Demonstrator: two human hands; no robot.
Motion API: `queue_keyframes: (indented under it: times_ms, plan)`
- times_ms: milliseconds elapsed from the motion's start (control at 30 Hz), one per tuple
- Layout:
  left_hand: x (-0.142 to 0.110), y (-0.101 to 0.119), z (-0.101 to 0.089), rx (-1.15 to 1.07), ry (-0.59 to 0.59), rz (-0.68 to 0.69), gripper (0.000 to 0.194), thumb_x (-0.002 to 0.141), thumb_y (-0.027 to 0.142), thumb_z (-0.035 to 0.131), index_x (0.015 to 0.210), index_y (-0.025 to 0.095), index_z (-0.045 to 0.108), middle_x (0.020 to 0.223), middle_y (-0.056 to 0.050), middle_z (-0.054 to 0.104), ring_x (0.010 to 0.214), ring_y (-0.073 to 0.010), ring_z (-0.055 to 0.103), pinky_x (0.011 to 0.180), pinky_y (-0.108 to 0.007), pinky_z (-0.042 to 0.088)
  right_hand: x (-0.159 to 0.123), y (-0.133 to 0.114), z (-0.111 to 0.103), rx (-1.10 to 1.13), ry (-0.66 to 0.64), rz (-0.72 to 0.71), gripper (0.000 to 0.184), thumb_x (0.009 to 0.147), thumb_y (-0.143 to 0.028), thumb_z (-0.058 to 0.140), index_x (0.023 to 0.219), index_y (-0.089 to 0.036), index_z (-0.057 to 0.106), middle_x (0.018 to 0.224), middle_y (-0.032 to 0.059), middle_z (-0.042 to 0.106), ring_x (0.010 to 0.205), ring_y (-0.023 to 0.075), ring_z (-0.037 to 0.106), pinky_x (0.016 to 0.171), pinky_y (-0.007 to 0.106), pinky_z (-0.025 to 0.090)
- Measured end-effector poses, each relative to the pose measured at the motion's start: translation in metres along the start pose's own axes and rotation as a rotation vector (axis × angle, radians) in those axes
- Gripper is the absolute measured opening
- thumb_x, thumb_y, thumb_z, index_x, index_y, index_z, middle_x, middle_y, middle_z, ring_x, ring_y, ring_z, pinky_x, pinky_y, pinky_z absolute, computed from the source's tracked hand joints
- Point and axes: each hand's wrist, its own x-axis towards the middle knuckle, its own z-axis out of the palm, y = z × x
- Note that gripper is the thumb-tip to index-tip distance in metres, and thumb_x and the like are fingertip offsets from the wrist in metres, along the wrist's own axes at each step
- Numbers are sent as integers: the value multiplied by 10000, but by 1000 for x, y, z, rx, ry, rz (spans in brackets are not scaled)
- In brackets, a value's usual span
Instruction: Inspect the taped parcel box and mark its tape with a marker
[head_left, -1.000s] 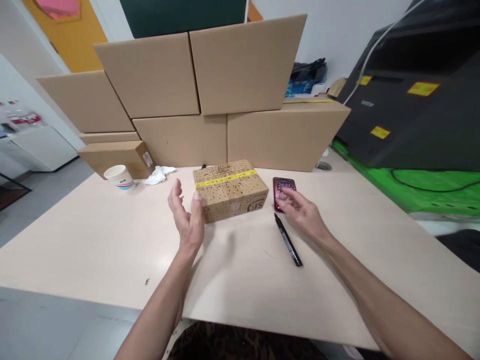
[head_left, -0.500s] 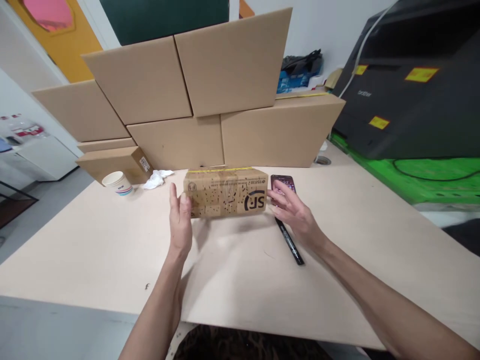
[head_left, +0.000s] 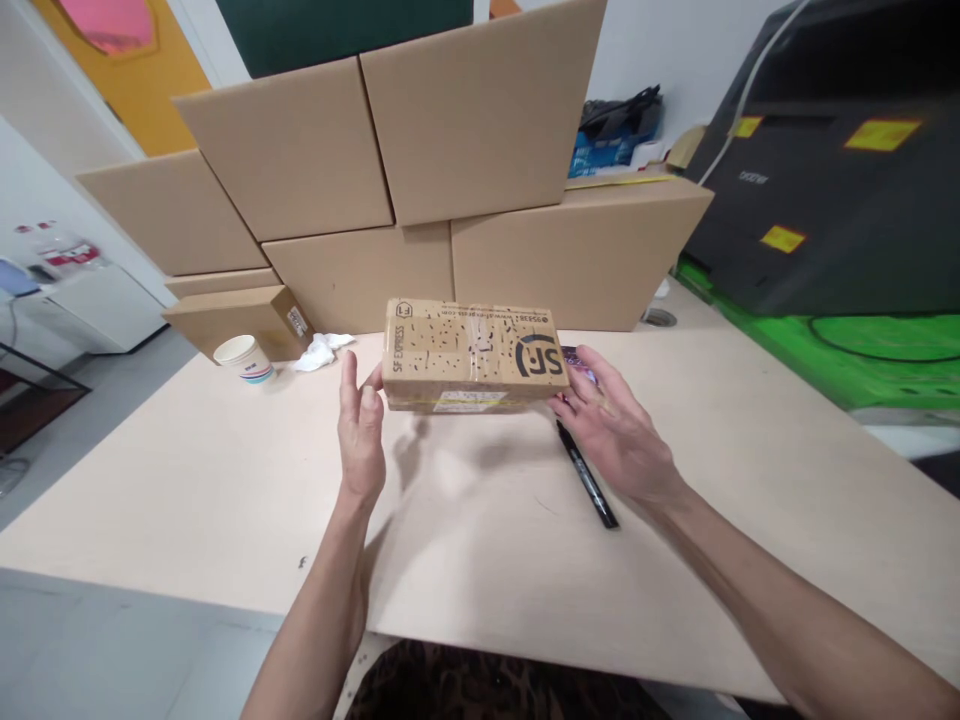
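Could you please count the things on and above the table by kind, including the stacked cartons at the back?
Plain cartons: 7
Printed box, held between left hand and right hand: 1
Paper cup: 1
Tissue: 1
Marker: 1
Phone, mostly hidden: 1
Total: 12

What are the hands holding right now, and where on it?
The printed SF box, held between both hands: left hand at its left end, right hand at its right end.
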Motion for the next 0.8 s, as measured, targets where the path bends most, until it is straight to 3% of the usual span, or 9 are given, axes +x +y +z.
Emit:
queue_keyframes:
  times_ms: [167,233,300,367,433,500,567,667,800]
  plan:
    - [3,3,1,-34,74,41,745,956,683,628,1596,332,476,1467,-124,686,1456,-337,576,1200,-557,448,0,-4,1,-48,-16,-13,724,865,-594,687,1524,-388,468,1621,79,535,1511,329,506,1222,599,458]
    - [3,2,3,-37,100,24,725,938,647,683,1564,322,516,1445,-118,689,1421,-327,598,1191,-528,467,1,-9,-4,-238,10,17,750,852,-598,721,1519,-351,482,1590,108,555,1427,334,580,1140,560,527]
    - [3,0,5,-28,90,-2,715,923,616,724,1543,312,539,1457,-116,673,1412,-316,598,1199,-497,467,2,-17,-11,-541,4,74,733,865,-586,715,1501,-287,507,1437,142,654,1212,315,695,994,498,590]
    - [3,-2,7,-10,80,-31,705,919,600,738,1531,304,547,1497,-116,642,1426,-307,579,1224,-477,445,3,-26,-16,-894,-100,182,646,911,-538,655,1470,-237,535,1133,115,748,926,277,731,825,437,586]
    - [3,-4,7,3,89,-48,696,923,593,737,1523,296,547,1529,-117,617,1445,-299,558,1249,-466,414,1,-32,-17,-1231,-273,316,517,937,-424,602,1409,-215,574,911,79,746,782,274,710,728,400,529]
    - [3,-4,7,-3,93,-50,687,931,592,726,1519,289,541,1521,-120,617,1454,-292,546,1257,-461,401,-1,-31,-15,-1458,-414,410,438,917,-287,578,1346,-202,595,869,95,751,799,310,724,712,387,487]
    - [3,-3,8,-11,82,-48,669,945,591,707,1517,287,537,1495,-120,629,1456,-287,542,1253,-457,403,-2,-23,-12,-1524,-462,425,424,888,-197,556,1310,-190,586,914,131,765,855,338,738,720,385,475]
    - [3,-2,9,8,64,-38,640,958,587,690,1507,294,541,1509,-116,619,1458,-287,537,1252,-465,400,-1,-6,-12,-1397,-351,323,371,905,-187,512,1271,-193,573,961,154,770,862,341,729,734,403,494]
    - [3,-3,10,29,61,-24,627,957,589,688,1498,306,540,1540,-111,597,1468,-292,527,1254,-478,398,8,9,-22,-1115,49,9,339,983,-315,476,1288,-208,582,1129,181,755,945,334,718,869,493,548]
